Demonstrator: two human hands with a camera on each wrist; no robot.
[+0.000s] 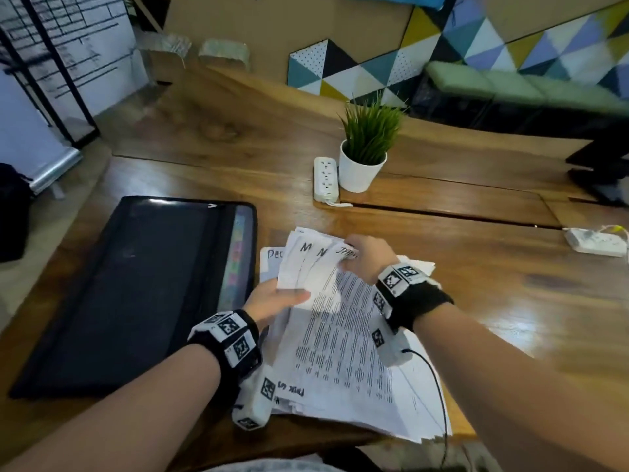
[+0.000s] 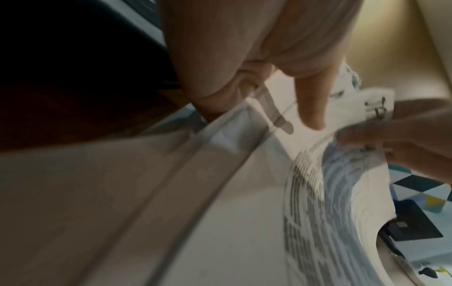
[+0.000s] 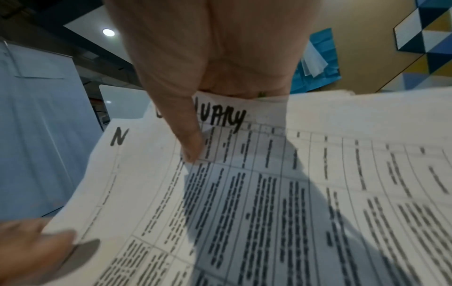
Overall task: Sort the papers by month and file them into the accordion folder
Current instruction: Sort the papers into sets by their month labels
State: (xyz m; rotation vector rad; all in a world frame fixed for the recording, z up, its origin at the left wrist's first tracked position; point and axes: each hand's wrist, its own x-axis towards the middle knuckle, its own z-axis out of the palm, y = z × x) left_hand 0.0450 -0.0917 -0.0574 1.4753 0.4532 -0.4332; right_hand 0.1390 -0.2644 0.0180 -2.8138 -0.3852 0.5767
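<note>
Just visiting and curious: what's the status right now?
Left hand holds fanned papers. Right hand pinches the January sheet. Accordion folder alongside; nothing in the way.

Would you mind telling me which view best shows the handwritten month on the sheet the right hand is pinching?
The right wrist view: "UARY" reads large and sharp beside the right hand's thumb. The head view shows the word small, partly covered. The left wrist view is too blurred.
</note>
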